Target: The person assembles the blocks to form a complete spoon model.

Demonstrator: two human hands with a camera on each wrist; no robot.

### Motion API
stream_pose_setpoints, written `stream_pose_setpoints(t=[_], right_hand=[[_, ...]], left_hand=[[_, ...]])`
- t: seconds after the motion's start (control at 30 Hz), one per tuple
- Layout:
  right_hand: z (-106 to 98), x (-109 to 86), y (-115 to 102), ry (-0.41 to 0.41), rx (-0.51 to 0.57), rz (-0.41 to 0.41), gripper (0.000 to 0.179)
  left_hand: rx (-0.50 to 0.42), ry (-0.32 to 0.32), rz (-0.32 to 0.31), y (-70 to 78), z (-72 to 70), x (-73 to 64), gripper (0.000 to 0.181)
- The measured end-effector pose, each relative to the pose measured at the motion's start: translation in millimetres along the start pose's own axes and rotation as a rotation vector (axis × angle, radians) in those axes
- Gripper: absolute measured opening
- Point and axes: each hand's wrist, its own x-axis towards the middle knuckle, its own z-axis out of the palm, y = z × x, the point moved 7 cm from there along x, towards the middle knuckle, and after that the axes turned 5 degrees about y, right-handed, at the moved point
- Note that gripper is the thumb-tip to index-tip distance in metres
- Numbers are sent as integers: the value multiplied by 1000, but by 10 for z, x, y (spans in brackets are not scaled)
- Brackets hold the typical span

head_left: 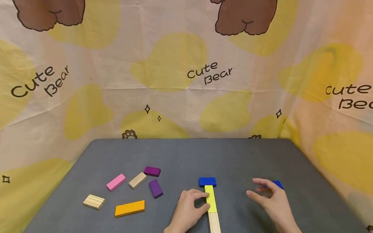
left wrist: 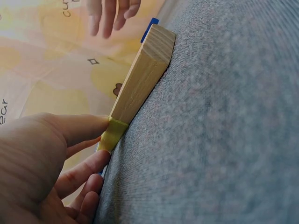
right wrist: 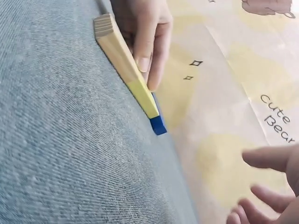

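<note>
The fingertips of my left hand [head_left: 187, 207] touch the left edge of a bright yellow block [head_left: 211, 199], thumb and index finger apart along it. That block lies in a row, with a blue block [head_left: 207, 182] set crosswise at its far end and a striped wooden block [head_left: 214, 224] at its near end. My right hand [head_left: 274, 200] hovers to the right, thumb and fingers spread, nothing between them. Just behind its fingers lies another blue block [head_left: 277, 185], partly hidden. The right wrist view shows the same empty right hand [right wrist: 275, 186].
Loose blocks lie on the left of the grey table [head_left: 182, 152]: pink [head_left: 116, 182], plain wood [head_left: 137, 180], dark magenta [head_left: 152, 171], purple [head_left: 155, 188], orange [head_left: 129, 208] and striped wood [head_left: 94, 202]. A patterned cloth [head_left: 158, 68] hangs around the table's back and sides.
</note>
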Motion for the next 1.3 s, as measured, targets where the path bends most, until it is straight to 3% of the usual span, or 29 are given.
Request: stream_pose_setpoints(t=[0.2, 0.4, 0.63, 0.8, 1.3], right_hand=[[-160, 68, 65, 130, 6, 33, 75], [-383, 211, 192, 202, -114, 4, 76], [-525, 360, 414, 106, -135, 53, 92], [-549, 409, 516, 87, -131, 75, 91], [-580, 635, 583, -56, -147, -73, 89]], left_hand=[[-12, 14, 8, 1, -22, 10, 26], [-19, 28, 11, -17, -61, 25, 27], [-23, 32, 20, -17, -51, 22, 27], [-27, 17, 8, -33, -22, 16, 27], [-30, -1, 2, -28, 13, 1, 27]])
